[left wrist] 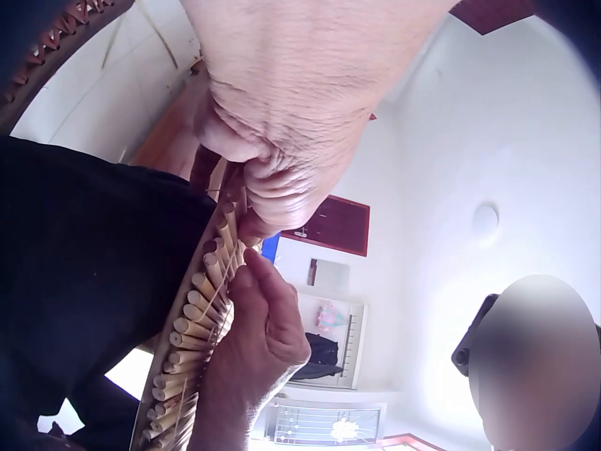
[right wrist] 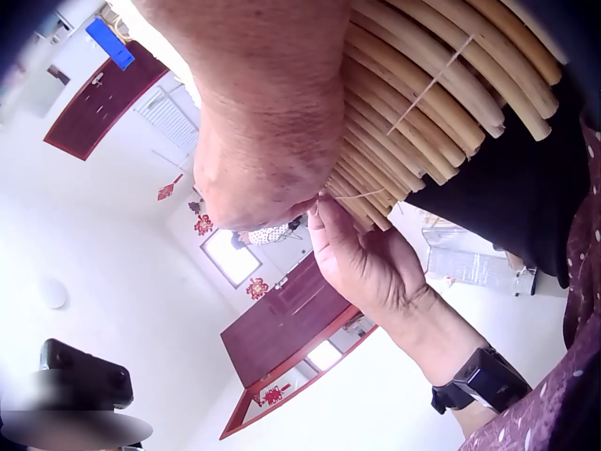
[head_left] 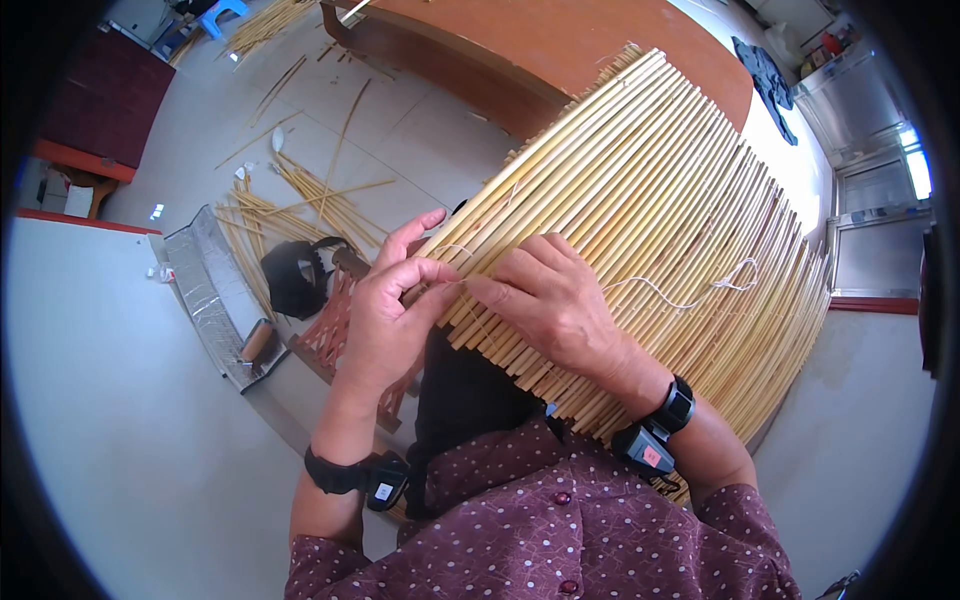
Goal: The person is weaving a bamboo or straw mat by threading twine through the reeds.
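Observation:
A large mat of straw-coloured reed stalks (head_left: 660,200), bound side by side with string, slants across the person's lap. At its near left edge the left hand (head_left: 395,295) pinches a thin pale string between thumb and forefinger, its other fingers reaching by the outermost stalks. Close beside it, the right hand (head_left: 550,300) pinches the same string over the stalks, fingers curled and fingertips almost meeting the left ones. In the right wrist view, string lashings (right wrist: 434,83) cross the stalks near their cut ends. A loose white string (head_left: 668,300) trails over the mat, right of the right hand.
A brown table (head_left: 560,50) stands beyond the mat. Loose stalks (head_left: 300,200) lie on the tiled floor at left, near a dark bag-like object (head_left: 293,278), a slatted wooden stool (head_left: 325,335) and a silvery sheet (head_left: 205,290) bearing a brown-handled tool (head_left: 258,340).

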Available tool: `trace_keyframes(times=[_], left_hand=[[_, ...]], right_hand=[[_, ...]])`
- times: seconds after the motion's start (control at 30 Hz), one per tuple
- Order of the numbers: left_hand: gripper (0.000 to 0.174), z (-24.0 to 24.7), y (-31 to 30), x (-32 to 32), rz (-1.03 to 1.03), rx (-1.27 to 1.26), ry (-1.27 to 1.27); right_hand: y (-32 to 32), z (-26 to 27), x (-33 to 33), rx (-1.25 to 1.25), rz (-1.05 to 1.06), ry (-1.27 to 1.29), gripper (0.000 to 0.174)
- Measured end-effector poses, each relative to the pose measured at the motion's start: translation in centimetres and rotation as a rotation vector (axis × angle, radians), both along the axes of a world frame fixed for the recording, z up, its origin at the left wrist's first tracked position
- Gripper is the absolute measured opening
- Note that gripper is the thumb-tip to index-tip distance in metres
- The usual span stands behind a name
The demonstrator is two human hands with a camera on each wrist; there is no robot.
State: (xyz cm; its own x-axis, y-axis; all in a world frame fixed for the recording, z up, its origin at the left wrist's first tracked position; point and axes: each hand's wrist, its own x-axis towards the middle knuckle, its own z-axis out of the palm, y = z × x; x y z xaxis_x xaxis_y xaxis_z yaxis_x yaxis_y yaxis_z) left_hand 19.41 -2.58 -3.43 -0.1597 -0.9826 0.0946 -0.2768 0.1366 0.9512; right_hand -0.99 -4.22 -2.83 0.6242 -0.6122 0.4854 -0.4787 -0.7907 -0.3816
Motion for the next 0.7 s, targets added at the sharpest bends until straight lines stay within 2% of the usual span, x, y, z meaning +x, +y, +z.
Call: trace_keyframes(times=[0.23, 0.3, 0.43, 0.63, 0.7], left_hand=[[0.009, -0.1, -0.1, 0.2, -0.022, -0.011, -0.015], [0.009, 0.0, -0.1, 0.3, -0.023, -0.003, -0.013], [0.01, 0.1, -0.2, 0.4, -0.037, 0.003, -0.02], [0.012, 0.8, -0.2, 0.3, -0.036, 0.029, -0.064], [0.012, 1.3, -0.3, 0.3, -0.038, 0.087, -0.062]], right_hand=[[0.0, 0.1, 0.1, 0.036, -0.046, -0.038, 0.036], [0.1, 0.4, -0.1, 0.072, -0.031, 0.027, 0.039], [0.0, 0.2, 0.5, -0.003, -0.036, -0.094, 0.041], [0.0, -0.1, 0.2, -0.026, -0.012, -0.049, 0.041], [0.1, 0.2, 0.1, -0.059, 0.021, 0.052, 0.038]])
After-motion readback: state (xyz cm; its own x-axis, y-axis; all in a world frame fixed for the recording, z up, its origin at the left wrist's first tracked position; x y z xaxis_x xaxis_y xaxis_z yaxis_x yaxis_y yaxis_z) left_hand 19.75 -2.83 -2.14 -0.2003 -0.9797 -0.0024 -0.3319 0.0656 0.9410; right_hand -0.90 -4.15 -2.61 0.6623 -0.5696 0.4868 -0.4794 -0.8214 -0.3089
